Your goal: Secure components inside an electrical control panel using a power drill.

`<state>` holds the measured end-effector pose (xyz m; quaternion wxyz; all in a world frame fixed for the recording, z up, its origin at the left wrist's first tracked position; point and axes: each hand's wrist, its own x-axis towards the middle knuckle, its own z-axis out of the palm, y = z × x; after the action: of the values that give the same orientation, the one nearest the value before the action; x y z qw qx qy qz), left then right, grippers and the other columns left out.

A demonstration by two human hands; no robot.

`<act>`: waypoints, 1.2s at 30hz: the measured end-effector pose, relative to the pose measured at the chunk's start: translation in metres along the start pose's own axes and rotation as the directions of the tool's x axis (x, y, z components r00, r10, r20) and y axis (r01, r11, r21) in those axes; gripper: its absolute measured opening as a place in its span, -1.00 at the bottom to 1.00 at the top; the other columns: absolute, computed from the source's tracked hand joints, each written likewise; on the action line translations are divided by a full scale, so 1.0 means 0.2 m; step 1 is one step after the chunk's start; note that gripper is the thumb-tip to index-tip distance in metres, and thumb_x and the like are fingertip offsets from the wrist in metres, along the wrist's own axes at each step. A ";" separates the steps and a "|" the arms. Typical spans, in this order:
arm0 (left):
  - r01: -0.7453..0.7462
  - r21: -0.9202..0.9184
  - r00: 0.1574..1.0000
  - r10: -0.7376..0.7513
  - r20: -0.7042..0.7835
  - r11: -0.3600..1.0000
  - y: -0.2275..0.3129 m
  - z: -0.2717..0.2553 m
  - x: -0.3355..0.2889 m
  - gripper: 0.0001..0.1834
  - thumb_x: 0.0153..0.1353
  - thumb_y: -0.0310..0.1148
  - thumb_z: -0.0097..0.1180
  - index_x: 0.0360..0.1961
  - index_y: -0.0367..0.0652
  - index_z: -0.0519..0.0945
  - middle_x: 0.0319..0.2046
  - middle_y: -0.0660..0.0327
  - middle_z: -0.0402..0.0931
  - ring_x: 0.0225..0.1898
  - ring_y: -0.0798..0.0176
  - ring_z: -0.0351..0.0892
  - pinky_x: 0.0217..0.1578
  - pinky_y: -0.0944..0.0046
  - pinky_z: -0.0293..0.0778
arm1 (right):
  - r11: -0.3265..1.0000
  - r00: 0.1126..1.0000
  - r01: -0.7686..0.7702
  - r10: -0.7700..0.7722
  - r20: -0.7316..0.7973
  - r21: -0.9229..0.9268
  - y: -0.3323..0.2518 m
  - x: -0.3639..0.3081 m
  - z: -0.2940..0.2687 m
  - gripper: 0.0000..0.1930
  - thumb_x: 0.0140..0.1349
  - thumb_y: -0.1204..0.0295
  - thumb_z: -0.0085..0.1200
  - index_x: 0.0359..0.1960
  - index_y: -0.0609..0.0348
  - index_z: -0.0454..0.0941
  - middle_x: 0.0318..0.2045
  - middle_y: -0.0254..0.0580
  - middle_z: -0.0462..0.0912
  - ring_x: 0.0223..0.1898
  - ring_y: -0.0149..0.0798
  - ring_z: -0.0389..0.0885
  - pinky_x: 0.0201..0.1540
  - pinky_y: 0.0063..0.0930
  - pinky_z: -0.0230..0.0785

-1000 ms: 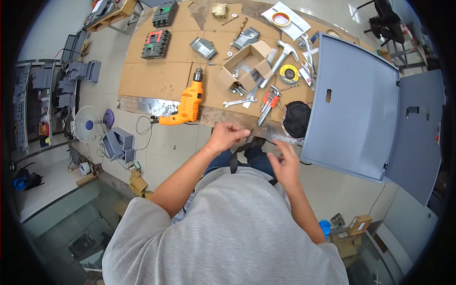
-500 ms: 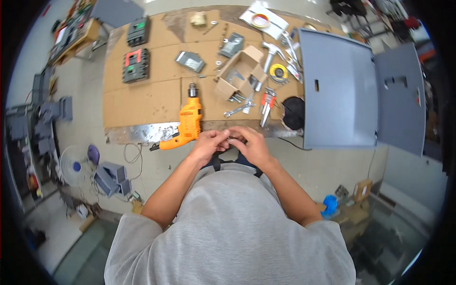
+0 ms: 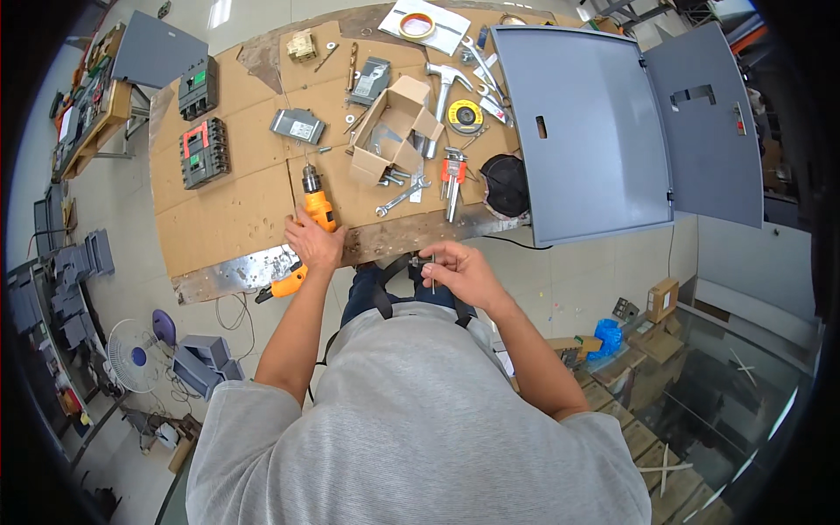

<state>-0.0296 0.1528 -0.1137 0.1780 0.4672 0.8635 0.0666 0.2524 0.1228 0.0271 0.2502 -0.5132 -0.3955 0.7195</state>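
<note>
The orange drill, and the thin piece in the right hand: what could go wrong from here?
The handle of the drill seems to overhang the front edge of the table, so a knock might tip it off if the left hand lets go. The thin piece in the right hand is held clear of the tabletop, so a slip could send it to the floor.

Box (image 3: 371, 166) on table (image 3: 420, 230), between drill (image 3: 320, 212) and cabinet (image 3: 599, 131).

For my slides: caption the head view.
Left hand on an orange plastic power drill; right hand pinching a thin, straight rod.
</note>
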 end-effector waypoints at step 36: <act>0.290 -0.901 0.806 0.425 0.412 0.323 -0.20 -0.77 -0.51 -0.16 -0.11 -0.43 0.57 0.24 -0.15 0.41 -0.01 0.19 0.56 -0.02 0.15 0.67 0.04 0.05 0.64 | 0.933 0.992 -0.070 0.027 0.125 0.352 -0.48 0.50 0.68 -0.81 0.40 0.42 0.07 -0.03 0.18 0.41 -0.57 -0.32 0.47 -0.72 -0.47 0.32 -0.69 -0.50 0.11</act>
<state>-0.0672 0.0533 0.0422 0.6679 0.3077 0.5357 0.4151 0.0858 0.2121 0.0746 0.2973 -0.4256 -0.2600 0.8142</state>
